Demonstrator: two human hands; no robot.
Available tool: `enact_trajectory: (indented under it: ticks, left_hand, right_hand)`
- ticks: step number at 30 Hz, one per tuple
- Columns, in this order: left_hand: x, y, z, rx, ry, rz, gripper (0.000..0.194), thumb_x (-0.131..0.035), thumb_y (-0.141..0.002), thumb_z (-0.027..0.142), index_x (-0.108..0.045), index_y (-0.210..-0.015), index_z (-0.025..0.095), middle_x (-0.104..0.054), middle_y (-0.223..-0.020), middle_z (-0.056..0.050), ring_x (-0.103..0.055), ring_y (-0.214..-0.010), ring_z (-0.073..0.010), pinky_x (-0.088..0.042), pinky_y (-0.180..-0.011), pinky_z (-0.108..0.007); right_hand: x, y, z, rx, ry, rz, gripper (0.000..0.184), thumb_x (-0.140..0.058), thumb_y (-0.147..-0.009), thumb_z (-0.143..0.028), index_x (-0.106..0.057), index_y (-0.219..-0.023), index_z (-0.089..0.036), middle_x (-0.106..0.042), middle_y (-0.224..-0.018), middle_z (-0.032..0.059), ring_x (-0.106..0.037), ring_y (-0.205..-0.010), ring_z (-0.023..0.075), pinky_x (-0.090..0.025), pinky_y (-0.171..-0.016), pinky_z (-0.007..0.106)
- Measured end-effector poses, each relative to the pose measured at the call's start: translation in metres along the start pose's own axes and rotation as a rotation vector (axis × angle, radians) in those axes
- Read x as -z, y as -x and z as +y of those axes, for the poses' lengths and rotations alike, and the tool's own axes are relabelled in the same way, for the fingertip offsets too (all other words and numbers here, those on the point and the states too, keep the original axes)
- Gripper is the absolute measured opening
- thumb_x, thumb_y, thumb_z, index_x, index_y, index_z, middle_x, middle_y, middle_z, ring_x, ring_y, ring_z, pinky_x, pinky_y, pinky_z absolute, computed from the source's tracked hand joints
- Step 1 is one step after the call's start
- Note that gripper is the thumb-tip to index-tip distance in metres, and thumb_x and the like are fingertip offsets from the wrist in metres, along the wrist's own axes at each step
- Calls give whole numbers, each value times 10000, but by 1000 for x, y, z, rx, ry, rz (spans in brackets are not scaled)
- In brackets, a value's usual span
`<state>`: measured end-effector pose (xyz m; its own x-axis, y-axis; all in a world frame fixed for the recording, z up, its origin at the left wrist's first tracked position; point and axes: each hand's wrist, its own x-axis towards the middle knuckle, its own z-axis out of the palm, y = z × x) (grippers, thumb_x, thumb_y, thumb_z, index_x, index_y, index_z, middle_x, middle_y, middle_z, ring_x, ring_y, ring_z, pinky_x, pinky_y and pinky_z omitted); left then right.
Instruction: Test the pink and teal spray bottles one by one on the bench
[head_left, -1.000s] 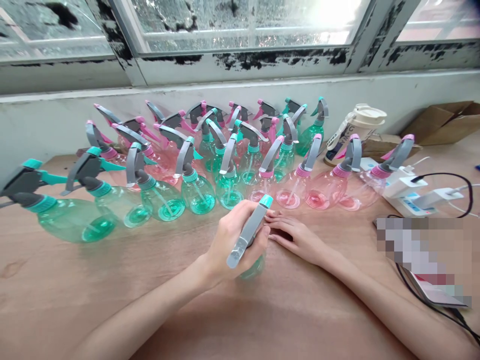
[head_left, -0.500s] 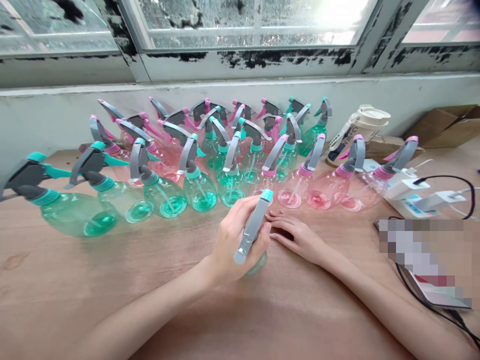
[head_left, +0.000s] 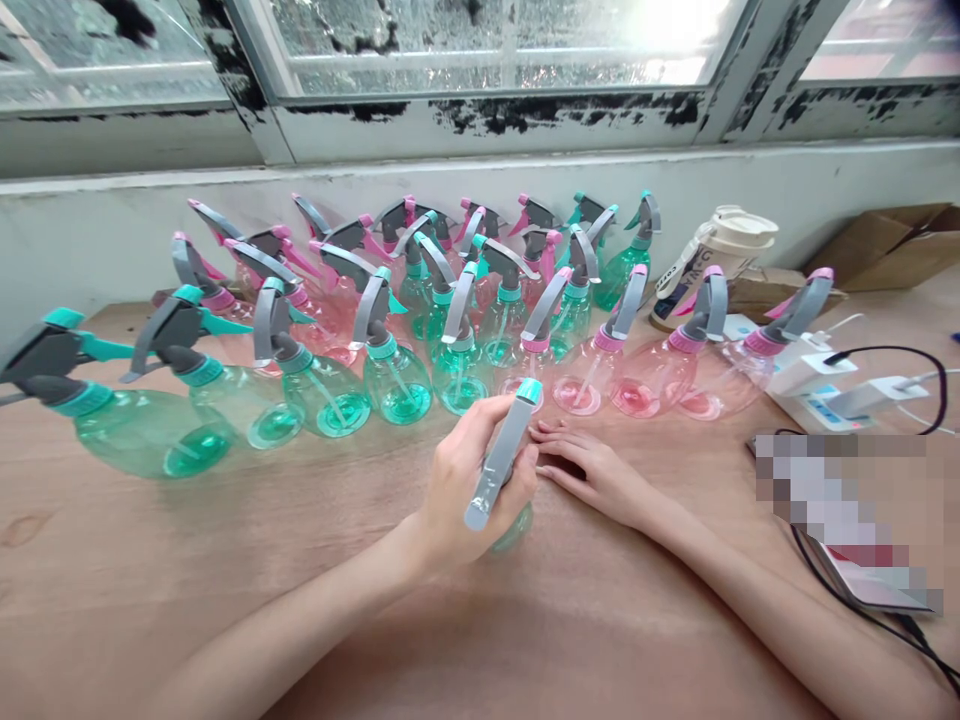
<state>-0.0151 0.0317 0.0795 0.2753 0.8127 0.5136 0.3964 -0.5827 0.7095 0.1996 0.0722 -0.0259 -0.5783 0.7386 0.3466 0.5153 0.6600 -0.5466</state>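
Note:
My left hand [head_left: 461, 485] is wrapped round the neck of a green spray bottle [head_left: 501, 455] with a grey top and a teal nozzle tip. Its nozzle points away from me, and most of its body is hidden under the hand. My right hand [head_left: 596, 468] rests on the table close by, fingers stretched out and holding nothing. Its fingertips lie just right of the held bottle; whether they touch it I cannot tell. Beyond both hands stands a front row of clear spray bottles, green ones [head_left: 399, 388] to the left and pink ones [head_left: 652, 385] to the right.
More pink and green spray bottles [head_left: 630, 270] crowd behind, towards the wall under the window. At the right are a white-lidded cup [head_left: 720, 255], a cardboard box [head_left: 885, 250], a power strip with chargers [head_left: 832, 400], black cables and a blurred-out flat object [head_left: 847, 520].
The view has shifted very slightly. Both hands keep the same pose, and the spray bottle stays in my left hand.

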Motion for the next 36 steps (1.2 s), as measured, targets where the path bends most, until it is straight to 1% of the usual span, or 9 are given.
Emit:
enact_trajectory:
  ticks: [8, 12, 16, 19, 22, 25, 30, 33, 36]
  left_hand:
    - [1, -2, 1, 36, 5, -18, 247, -503, -900, 190, -563, -1139, 168, -662, -1065, -103, -635, -852, -184, -510, -733, -321]
    - [2, -4, 1, 13, -11, -19, 228, -503, -890, 195, -567, -1108, 177, -656, -1011, -89, -627, -839, -185, -510, -727, -330]
    - [5, -7, 4, 5, -14, -38, 150, -500, -880, 183, -577, -1008, 192, -645, -893, -57, -635, -880, -203, -511, -728, -332]
    - [6, -10, 7, 6, -10, -61, 76, -488, -880, 176, -559, -891, 201, -629, -817, -39, -639, -860, -201, -509, -712, -324]
    - [7, -11, 8, 3, -7, -81, 88, -475, -880, 162, -536, -830, 201, -620, -791, -35, -634, -833, -195, -504, -699, -319]
    - [5, -10, 6, -11, -4, -73, 91, -489, -880, 160, -564, -919, 195, -640, -874, -52, -633, -893, -207, -502, -718, -326]
    - [2, -4, 1, -53, -23, -30, 214, -498, -897, 155, -549, -1102, 181, -660, -1042, -89, -631, -974, -222, -504, -750, -337]
    - [1, -2, 1, -40, -30, -24, 257, -496, -903, 151, -539, -1156, 173, -663, -1082, -98, -636, -986, -217, -520, -755, -332]
    - [1, -2, 0, -41, -14, -35, 251, -494, -904, 146, -551, -1147, 172, -671, -1100, -99, -640, -1028, -217, -537, -821, -345]
  right_hand:
    - [1, 0, -1, -10, 8, -13, 294, -551, -955, -327, -619, -1234, -263, -645, -1336, 83, -520, -1325, 278, -430, -1099, 519]
    - [1, -1, -2, -10, 3, -2, 288, -557, -950, -323, -626, -1224, -270, -650, -1327, 83, -532, -1314, 279, -443, -1088, 513]
    - [2, -1, -2, -8, -8, -1, 279, -559, -950, -329, -633, -1211, -265, -662, -1308, 86, -547, -1299, 277, -447, -1084, 507]
    - [2, -1, -2, -9, -4, -22, 283, -548, -959, -332, -624, -1223, -263, -655, -1320, 83, -541, -1305, 273, -434, -1096, 509]
    - [2, -1, -2, -12, 0, -36, 285, -540, -965, -334, -616, -1228, -253, -652, -1325, 81, -527, -1318, 265, -433, -1101, 496]
    - [2, -1, -2, -14, 0, -23, 282, -545, -962, -337, -619, -1221, -254, -655, -1320, 79, -531, -1314, 267, -436, -1098, 498]
    - [1, -1, -2, -4, -5, -14, 292, -545, -961, -333, -614, -1238, -268, -646, -1334, 71, -527, -1318, 268, -431, -1105, 500]
    - [1, 0, -1, -7, 4, -19, 297, -540, -965, -337, -608, -1245, -261, -640, -1342, 74, -524, -1321, 266, -425, -1110, 500]
    - [1, 0, -1, -10, 6, -24, 301, -543, -964, -331, -607, -1249, -258, -641, -1342, 76, -525, -1320, 265, -428, -1106, 501]
